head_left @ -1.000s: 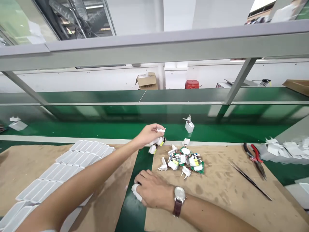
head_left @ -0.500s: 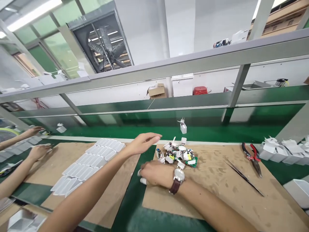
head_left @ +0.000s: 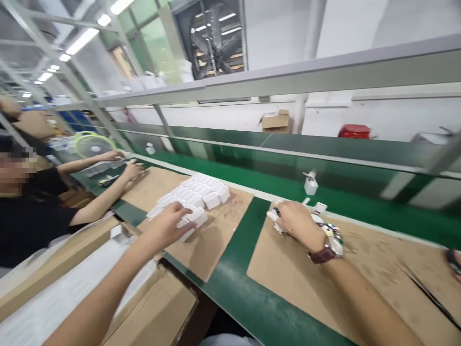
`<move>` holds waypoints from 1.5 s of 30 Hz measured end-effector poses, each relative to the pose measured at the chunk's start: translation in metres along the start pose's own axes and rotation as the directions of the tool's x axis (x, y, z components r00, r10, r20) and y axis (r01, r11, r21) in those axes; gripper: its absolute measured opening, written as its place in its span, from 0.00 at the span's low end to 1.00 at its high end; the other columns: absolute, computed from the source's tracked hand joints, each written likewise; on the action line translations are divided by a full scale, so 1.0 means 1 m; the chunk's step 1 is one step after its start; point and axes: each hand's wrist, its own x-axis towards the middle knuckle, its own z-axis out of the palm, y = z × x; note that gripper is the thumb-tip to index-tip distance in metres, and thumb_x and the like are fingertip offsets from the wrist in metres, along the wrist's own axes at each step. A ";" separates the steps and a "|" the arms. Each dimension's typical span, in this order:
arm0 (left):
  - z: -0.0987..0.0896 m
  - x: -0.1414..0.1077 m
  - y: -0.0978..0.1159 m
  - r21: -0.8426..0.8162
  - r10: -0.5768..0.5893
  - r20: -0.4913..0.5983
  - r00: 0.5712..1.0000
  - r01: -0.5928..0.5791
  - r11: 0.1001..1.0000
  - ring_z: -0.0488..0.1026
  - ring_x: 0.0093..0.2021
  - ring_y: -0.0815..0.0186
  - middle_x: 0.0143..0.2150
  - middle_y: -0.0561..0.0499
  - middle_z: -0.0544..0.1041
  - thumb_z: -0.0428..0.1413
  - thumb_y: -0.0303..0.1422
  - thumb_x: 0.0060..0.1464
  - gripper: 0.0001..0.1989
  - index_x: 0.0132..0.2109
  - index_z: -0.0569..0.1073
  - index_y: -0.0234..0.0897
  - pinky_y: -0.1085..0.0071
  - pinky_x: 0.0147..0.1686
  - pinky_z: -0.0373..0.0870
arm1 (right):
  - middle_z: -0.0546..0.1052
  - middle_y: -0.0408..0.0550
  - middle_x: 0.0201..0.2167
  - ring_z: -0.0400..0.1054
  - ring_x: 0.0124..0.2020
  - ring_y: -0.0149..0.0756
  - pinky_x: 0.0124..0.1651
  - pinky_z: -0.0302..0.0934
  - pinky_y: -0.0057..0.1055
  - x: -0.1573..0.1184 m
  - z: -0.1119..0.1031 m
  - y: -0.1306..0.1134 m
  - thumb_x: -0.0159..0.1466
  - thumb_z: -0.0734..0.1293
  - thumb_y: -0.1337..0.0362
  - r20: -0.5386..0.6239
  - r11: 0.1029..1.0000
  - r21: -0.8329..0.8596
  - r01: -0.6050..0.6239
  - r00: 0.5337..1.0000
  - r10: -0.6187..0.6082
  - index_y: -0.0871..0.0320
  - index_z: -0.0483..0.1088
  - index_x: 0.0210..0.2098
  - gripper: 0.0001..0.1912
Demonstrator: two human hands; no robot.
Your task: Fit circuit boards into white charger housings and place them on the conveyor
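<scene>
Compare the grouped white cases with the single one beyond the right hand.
The grouped cases sit packed in rows, while the single case stands apart. A plug part juts up from the single case; none shows on the grouped cases. The left hand is at the grouped cases, not the single case. Both are white and boxy.

From my end, the right hand hides part of the circuit boards, and the white bits beneath it blur, so I can't tell whether it grips any. The left hand covers some white cases (its hold is unreadable to me). The right edge cuts off the pliers and tweezers.
</scene>
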 end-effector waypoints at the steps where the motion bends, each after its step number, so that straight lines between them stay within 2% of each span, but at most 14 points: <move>1: 0.009 -0.008 -0.003 0.099 0.011 0.005 1.000 -0.012 0.995 0.76 0.43 0.50 0.42 0.41 0.77 0.60 0.43 0.58 0.14 0.43 0.79 0.37 0.56 0.44 0.75 | 0.82 0.59 0.37 0.78 0.39 0.47 0.38 0.58 0.34 0.000 0.006 -0.003 0.72 0.62 0.64 0.014 1.000 0.009 -0.014 1.000 0.014 0.60 0.77 0.39 0.12; 5: 0.034 -0.021 -0.002 0.306 -0.048 0.011 0.999 0.042 0.951 0.74 0.45 0.51 0.43 0.39 0.75 0.58 0.33 0.61 0.06 0.38 0.78 0.35 0.57 0.45 0.73 | 0.82 0.58 0.36 0.77 0.36 0.47 0.32 0.52 0.33 0.004 0.030 -0.003 0.65 0.65 0.66 0.066 0.984 0.038 -0.172 0.983 0.169 0.59 0.74 0.36 0.05; 9: 0.040 -0.016 0.000 0.301 -0.082 -0.018 0.996 0.083 0.950 0.73 0.45 0.49 0.44 0.38 0.75 0.59 0.32 0.61 0.06 0.39 0.78 0.35 0.57 0.45 0.72 | 0.82 0.57 0.36 0.77 0.35 0.47 0.30 0.54 0.33 0.011 0.037 0.008 0.61 0.63 0.69 0.018 0.964 0.125 -0.235 0.972 0.234 0.58 0.74 0.36 0.08; 11: 0.043 -0.015 -0.003 0.269 -0.076 -0.026 0.997 0.080 0.960 0.73 0.45 0.48 0.44 0.37 0.75 0.60 0.33 0.60 0.07 0.40 0.78 0.33 0.56 0.44 0.71 | 0.83 0.57 0.39 0.77 0.38 0.47 0.33 0.61 0.33 0.013 0.032 0.014 0.60 0.65 0.67 -0.033 0.923 0.305 -0.236 0.966 0.257 0.58 0.76 0.43 0.12; 15: 0.050 -0.010 -0.014 0.174 0.019 -0.093 0.996 -0.003 0.985 0.72 0.48 0.45 0.47 0.35 0.75 0.59 0.34 0.60 0.08 0.42 0.79 0.34 0.52 0.48 0.71 | 0.82 0.56 0.45 0.78 0.45 0.45 0.48 0.71 0.38 0.001 0.010 0.020 0.62 0.68 0.59 -0.260 0.744 0.667 -0.046 0.921 0.290 0.60 0.75 0.55 0.23; 19: 0.056 0.003 -0.012 0.027 0.126 -0.180 0.976 -0.124 0.992 0.72 0.54 0.42 0.50 0.36 0.77 0.54 0.34 0.62 0.10 0.34 0.77 0.38 0.48 0.50 0.71 | 0.80 0.52 0.44 0.76 0.44 0.43 0.49 0.71 0.41 -0.042 -0.004 0.013 0.67 0.67 0.59 -0.413 0.857 0.489 0.162 0.908 0.065 0.55 0.75 0.56 0.19; 22: 0.060 0.013 0.013 -0.173 0.178 -0.234 0.956 -0.221 0.960 0.73 0.56 0.44 0.55 0.37 0.76 0.52 0.39 0.64 0.13 0.35 0.76 0.39 0.48 0.53 0.72 | 0.79 0.52 0.43 0.72 0.43 0.46 0.46 0.70 0.44 -0.082 0.011 0.004 0.71 0.63 0.67 -0.388 0.936 0.186 0.298 0.898 -0.209 0.54 0.72 0.59 0.18; 25: 0.069 0.019 0.055 -0.397 0.249 -0.164 0.955 -0.295 0.869 0.72 0.61 0.49 0.63 0.40 0.73 0.50 0.41 0.67 0.14 0.38 0.75 0.40 0.53 0.60 0.71 | 0.78 0.57 0.44 0.71 0.43 0.49 0.45 0.69 0.48 -0.115 0.038 -0.001 0.71 0.59 0.75 -0.318 0.948 -0.049 0.313 0.895 -0.312 0.58 0.73 0.55 0.18; 28: 0.088 0.023 0.100 -0.584 0.389 -0.078 0.918 -0.358 0.729 0.69 0.66 0.53 0.67 0.43 0.70 0.52 0.38 0.67 0.11 0.37 0.73 0.39 0.58 0.63 0.70 | 0.77 0.58 0.50 0.71 0.49 0.50 0.50 0.71 0.50 -0.138 0.052 0.004 0.72 0.64 0.67 -0.236 0.952 0.001 0.306 0.925 -0.297 0.57 0.69 0.60 0.17; 30: 0.102 0.027 0.124 -0.662 0.491 -0.056 0.869 -0.401 0.634 0.72 0.63 0.54 0.68 0.42 0.70 0.54 0.34 0.66 0.09 0.36 0.73 0.39 0.62 0.59 0.73 | 0.73 0.60 0.59 0.69 0.58 0.53 0.57 0.70 0.53 -0.147 0.052 0.009 0.71 0.68 0.59 -0.219 0.962 0.108 0.252 0.950 -0.224 0.56 0.61 0.67 0.28; 34: 0.125 0.041 0.150 -0.686 0.636 -0.093 0.766 -0.512 0.516 0.74 0.61 0.53 0.68 0.38 0.69 0.56 0.33 0.66 0.05 0.40 0.74 0.38 0.62 0.58 0.74 | 0.66 0.62 0.67 0.61 0.68 0.56 0.66 0.64 0.57 -0.154 0.053 0.017 0.71 0.69 0.55 -0.209 0.965 0.227 0.131 0.974 -0.083 0.55 0.51 0.73 0.37; 36: 0.133 0.049 0.153 -0.691 0.652 -0.114 0.749 -0.532 0.490 0.71 0.65 0.51 0.67 0.36 0.69 0.58 0.36 0.65 0.10 0.51 0.74 0.37 0.59 0.62 0.71 | 0.70 0.61 0.63 0.65 0.65 0.54 0.63 0.67 0.55 -0.152 0.060 0.016 0.71 0.68 0.59 -0.206 0.958 0.268 0.104 0.977 -0.049 0.56 0.54 0.72 0.34; 41: 0.148 0.054 0.145 -0.778 0.631 -0.043 0.775 -0.422 0.466 0.66 0.70 0.48 0.70 0.37 0.67 0.67 0.44 0.56 0.42 0.72 0.59 0.42 0.55 0.67 0.67 | 0.77 0.56 0.49 0.74 0.50 0.48 0.53 0.74 0.49 -0.146 0.070 0.009 0.69 0.66 0.67 -0.259 0.931 0.348 0.110 0.966 -0.017 0.56 0.59 0.68 0.29; 45: 0.142 0.054 0.139 -0.845 0.598 -0.011 0.802 -0.327 0.424 0.68 0.68 0.48 0.71 0.37 0.66 0.68 0.39 0.54 0.46 0.74 0.57 0.44 0.53 0.66 0.68 | 0.76 0.55 0.51 0.73 0.52 0.47 0.55 0.72 0.48 -0.137 0.046 0.009 0.68 0.65 0.70 -0.334 0.914 0.388 0.120 0.943 0.018 0.54 0.59 0.68 0.30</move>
